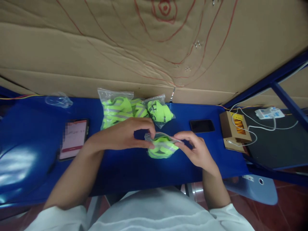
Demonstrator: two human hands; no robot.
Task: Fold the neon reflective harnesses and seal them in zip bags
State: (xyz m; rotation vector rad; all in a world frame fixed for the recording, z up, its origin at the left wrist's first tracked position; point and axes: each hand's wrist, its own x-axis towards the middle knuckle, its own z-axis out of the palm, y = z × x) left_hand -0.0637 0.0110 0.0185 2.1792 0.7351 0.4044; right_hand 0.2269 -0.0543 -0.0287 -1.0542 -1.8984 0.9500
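Note:
A small clear plastic bag (162, 148) with folded neon-yellow reflective strap inside is held between both hands above the blue table. My left hand (131, 134) pinches the bag's upper left edge between thumb and fingers. At the upper right corner, the thumb and fingertips of my right hand (195, 148) are closed on the plastic. Behind my left hand lies a larger clear bag (116, 110) of the same yellow straps. A smaller filled bag (160, 110) rests to its right, near the cardboard wall.
On the blue table (144, 175) are a tablet (74, 139) at left, crumpled clear plastic (59, 100) behind it, and a black phone (202, 125) at right. Farther right stand an open cardboard box (234, 130), white cables and a power strip (269, 113).

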